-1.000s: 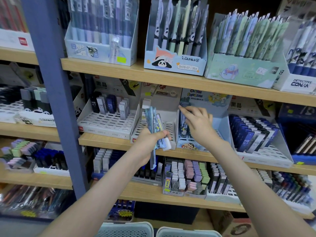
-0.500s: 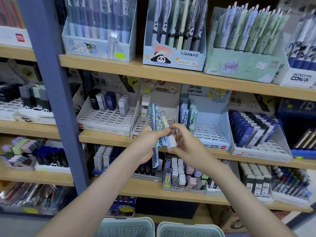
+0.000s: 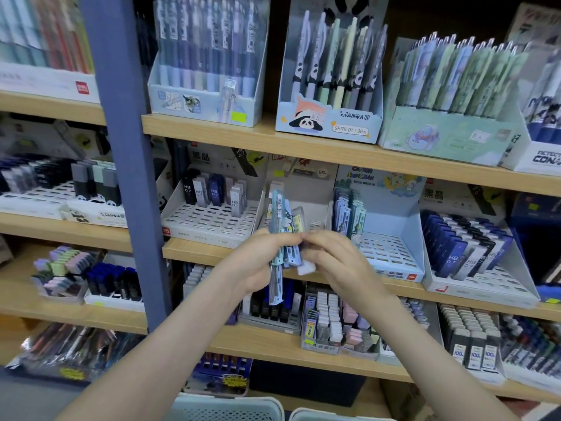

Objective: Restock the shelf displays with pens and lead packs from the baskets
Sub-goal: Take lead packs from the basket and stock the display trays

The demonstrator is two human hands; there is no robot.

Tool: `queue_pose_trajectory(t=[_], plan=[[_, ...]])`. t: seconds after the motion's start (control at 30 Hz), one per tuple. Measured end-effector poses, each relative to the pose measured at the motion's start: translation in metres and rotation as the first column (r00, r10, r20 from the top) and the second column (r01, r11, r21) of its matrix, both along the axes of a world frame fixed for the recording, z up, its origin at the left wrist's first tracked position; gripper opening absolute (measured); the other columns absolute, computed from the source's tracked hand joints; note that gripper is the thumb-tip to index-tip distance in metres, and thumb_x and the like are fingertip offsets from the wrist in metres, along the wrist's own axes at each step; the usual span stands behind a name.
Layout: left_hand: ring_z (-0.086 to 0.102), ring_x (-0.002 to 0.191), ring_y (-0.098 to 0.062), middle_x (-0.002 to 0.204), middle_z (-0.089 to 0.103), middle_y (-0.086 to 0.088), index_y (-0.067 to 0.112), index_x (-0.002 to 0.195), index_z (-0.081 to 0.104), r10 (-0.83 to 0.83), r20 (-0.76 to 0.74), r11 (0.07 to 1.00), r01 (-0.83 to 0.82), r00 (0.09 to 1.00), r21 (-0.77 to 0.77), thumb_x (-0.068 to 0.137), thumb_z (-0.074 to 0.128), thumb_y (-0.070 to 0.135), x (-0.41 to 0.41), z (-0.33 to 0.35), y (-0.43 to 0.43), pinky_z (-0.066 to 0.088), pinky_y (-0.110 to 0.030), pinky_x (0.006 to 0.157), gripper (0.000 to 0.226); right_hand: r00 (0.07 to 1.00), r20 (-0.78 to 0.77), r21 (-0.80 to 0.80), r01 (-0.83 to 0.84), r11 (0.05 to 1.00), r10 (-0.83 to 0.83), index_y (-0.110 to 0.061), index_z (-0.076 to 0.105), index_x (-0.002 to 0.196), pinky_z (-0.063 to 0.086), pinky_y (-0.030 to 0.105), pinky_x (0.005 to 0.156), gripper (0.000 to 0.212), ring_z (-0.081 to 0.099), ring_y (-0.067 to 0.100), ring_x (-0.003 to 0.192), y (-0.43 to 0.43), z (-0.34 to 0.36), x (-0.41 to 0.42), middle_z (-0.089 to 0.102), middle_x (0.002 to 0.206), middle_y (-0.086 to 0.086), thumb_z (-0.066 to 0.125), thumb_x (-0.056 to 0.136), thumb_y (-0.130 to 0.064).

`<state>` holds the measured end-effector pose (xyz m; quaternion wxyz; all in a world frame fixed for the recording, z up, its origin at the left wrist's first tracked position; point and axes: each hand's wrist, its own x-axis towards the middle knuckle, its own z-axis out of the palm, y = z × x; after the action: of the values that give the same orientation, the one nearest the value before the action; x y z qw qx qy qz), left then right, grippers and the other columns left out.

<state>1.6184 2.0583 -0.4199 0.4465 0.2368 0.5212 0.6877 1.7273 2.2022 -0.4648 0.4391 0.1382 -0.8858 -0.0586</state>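
My left hand (image 3: 258,262) grips a bunch of blue lead packs (image 3: 283,226) upright in front of the middle shelf. My right hand (image 3: 337,262) meets it from the right and pinches one pack at the edge of the bunch. Behind the hands stands a light blue cartoon display tray (image 3: 391,247) holding a few of the same packs (image 3: 349,214) at its left side. The rims of two pale baskets (image 3: 227,405) show at the bottom edge.
A blue upright post (image 3: 127,165) divides the shelving at left. White trays of HB lead cases (image 3: 212,192) and dark blue cases (image 3: 461,244) flank the blue tray. Pen display boxes (image 3: 331,86) line the upper wooden shelf (image 3: 303,153). Erasers and refills fill the lower shelf.
My right hand left the blue display tray, where it had set packs, and came back to the bunch in my left hand. The view has shifted slightly downward.
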Motion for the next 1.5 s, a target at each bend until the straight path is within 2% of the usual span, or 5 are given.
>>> queue_pose_trajectory(t=[0.2, 0.33, 1.07, 1.3, 1.5], plan=[[0.072, 0.088, -0.025, 0.102, 0.072, -0.018, -0.004, 0.112, 0.060, 0.013, 0.038, 0.997, -0.016, 0.999, 0.076, 0.094, 0.056, 0.003, -0.029, 0.001, -0.024, 0.061, -0.032, 0.073, 0.019, 0.999, -0.047, -0.679, -0.012, 0.734, -0.026, -0.027, 0.059, 0.096, 0.043, 0.015, 0.071, 0.021, 0.055, 0.000, 0.079, -0.024, 0.024, -0.027, 0.060, 0.093, -0.018, 0.051, 0.095, -0.007], [0.068, 0.067, -0.015, 0.083, 0.069, -0.009, 0.004, 0.099, 0.058, 0.141, -0.142, 0.989, -0.132, 0.980, 0.072, 0.092, 0.060, 0.006, -0.059, -0.005, -0.043, 0.059, -0.031, 0.069, 0.008, 0.992, 0.045, -0.865, 0.096, 0.492, -0.116, -0.031, 0.056, 0.093, 0.050, 0.042, 0.074, 0.017, 0.060, 0.019, 0.081, -0.025, 0.039, -0.063, 0.062, 0.088, -0.008, 0.052, 0.097, -0.015], [0.063, 0.060, -0.014, 0.077, 0.061, -0.005, 0.008, 0.097, 0.055, 0.188, -0.214, 0.978, -0.163, 0.959, 0.132, 0.094, 0.057, 0.006, -0.108, -0.031, -0.037, 0.054, -0.025, 0.061, 0.004, 0.904, 0.352, -0.777, 0.426, 0.464, -0.242, -0.017, 0.051, 0.085, 0.038, 0.021, 0.058, 0.016, 0.057, 0.015, 0.078, 0.003, 0.046, -0.124, 0.061, 0.086, 0.003, 0.049, 0.099, -0.025], [0.064, 0.063, -0.012, 0.072, 0.064, 0.000, 0.009, 0.097, 0.055, 0.193, -0.203, 0.975, -0.164, 0.960, 0.150, 0.094, 0.058, 0.007, -0.107, -0.034, -0.031, 0.054, -0.029, 0.064, 0.005, 0.831, 0.514, -0.603, 0.525, 0.601, -0.211, -0.014, 0.056, 0.123, 0.032, 0.027, 0.076, 0.027, 0.048, 0.019, 0.097, 0.002, 0.052, -0.132, 0.052, 0.103, 0.000, 0.043, 0.102, -0.025], [0.061, 0.066, -0.016, 0.068, 0.064, 0.004, 0.010, 0.099, 0.055, 0.169, -0.253, 0.980, -0.135, 0.953, 0.148, 0.095, 0.057, 0.010, -0.106, -0.035, -0.028, 0.053, -0.034, 0.073, 0.005, 0.800, 0.539, -0.602, 0.585, 0.544, -0.264, -0.018, 0.040, 0.099, 0.045, 0.042, 0.079, 0.015, 0.051, 0.024, 0.092, -0.001, 0.048, -0.133, 0.049, 0.092, -0.001, 0.042, 0.101, -0.033]])
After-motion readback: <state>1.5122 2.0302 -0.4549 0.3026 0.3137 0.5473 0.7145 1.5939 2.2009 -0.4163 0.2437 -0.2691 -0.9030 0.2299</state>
